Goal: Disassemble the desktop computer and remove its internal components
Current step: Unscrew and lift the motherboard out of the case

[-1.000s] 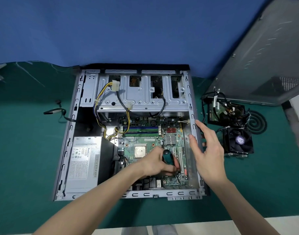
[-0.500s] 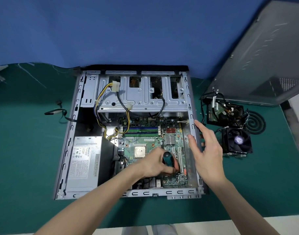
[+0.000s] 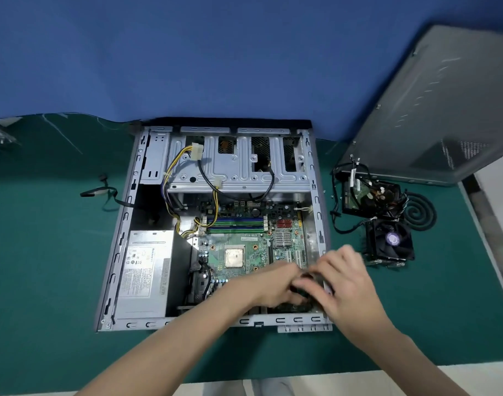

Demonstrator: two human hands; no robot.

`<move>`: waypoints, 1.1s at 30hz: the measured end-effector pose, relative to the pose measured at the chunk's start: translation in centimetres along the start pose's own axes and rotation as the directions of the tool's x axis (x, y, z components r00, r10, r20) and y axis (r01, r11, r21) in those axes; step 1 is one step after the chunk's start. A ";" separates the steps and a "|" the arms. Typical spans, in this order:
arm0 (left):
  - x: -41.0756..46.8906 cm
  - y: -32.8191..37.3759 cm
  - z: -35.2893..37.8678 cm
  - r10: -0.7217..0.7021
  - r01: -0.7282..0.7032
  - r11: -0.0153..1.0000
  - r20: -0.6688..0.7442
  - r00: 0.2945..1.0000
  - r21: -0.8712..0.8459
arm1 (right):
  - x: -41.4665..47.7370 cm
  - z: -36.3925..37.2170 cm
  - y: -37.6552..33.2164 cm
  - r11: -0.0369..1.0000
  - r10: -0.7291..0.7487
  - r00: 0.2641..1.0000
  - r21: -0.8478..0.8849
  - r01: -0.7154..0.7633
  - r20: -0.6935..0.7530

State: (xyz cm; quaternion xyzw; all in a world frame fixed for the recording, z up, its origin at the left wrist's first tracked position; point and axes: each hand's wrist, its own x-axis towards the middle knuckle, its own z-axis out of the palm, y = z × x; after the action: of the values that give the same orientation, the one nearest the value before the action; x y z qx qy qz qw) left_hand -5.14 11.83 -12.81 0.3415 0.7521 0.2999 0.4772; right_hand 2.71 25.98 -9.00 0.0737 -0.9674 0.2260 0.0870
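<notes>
at the 5 o'clock corner of the open computer case [image 3: 121, 252], both hands meet over the near edge of the motherboard [image 3: 244, 247]. the left hand [image 3: 276, 287] and right hand [image 3: 344, 278] are smeared by motion, fingers bent toward each other around something small and dark. whether either hand truly grips it, or what it is, i cannot tell. the board lies flat on the case floor, with the bare cpu [image 3: 234, 257] at its centre, ram sticks [image 3: 236, 222] toward 12 o'clock and the power supply [image 3: 143, 270] at 8 o'clock. on the tabletop [image 3: 44, 267] at 3 o'clock sit a fan cooler [image 3: 390, 241] and a drive [image 3: 367, 195] with loose cables.

the step looks like freeing the board's fixings at that corner. to do it well, press straight down while turning, steady the work with the other hand, catch each small part before it slips under the board, and unplug the yellow power leads [image 3: 166, 192] before lifting.
</notes>
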 end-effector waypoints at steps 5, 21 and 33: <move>0.2 0.6 0.5 0.013 -0.014 1.000 -0.055 0.998 -0.011 | -0.1 -0.6 -1.0 1.000 -0.013 0.993 -0.007 0.013 0.116; 0.6 0.1 0.4 0.013 -0.063 0.964 -0.191 0.982 -0.257 | 0.1 -1.6 -0.1 0.990 -0.038 0.977 0.139 0.009 0.210; 0.2 -0.3 0.0 0.043 -0.112 0.908 -0.176 0.983 -0.404 | 0.7 -1.6 -0.3 0.974 0.047 0.979 0.210 -0.090 0.199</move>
State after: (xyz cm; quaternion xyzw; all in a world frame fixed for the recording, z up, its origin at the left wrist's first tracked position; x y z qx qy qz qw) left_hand -5.25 11.77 -13.17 0.2371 0.6941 0.4976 0.4630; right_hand 2.33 26.34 -7.33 0.0708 -0.9427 0.3251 -0.0236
